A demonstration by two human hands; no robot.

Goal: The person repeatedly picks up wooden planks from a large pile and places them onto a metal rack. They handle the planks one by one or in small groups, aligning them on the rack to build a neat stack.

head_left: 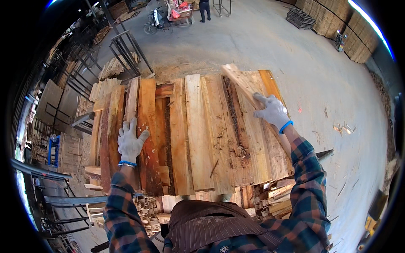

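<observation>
Both my hands wear white knitted gloves with blue cuffs. My left hand [130, 142] rests with fingers spread on the boards at the left, beside a reddish-brown plank [148, 164] with rough, bark-marked wood. At the right, my right hand [272, 111] grips a pale wooden board [239, 80] that lies slanted across the others, its far end sticking out past the row. Its fingers reach over the board's left edge; the underside of the grip is hidden. Between my hands lie several sawn boards side by side, among them a whitish one [199, 130] and one with a dark bark strip [234, 114].
More cut wood [278, 198] is stacked below the top layer, near my body. Metal frames [126, 52] stand at the far left, and a steel bar [76, 200] juts in at the near left. A loaded tricycle [171, 17] and a person [205, 10] are far ahead.
</observation>
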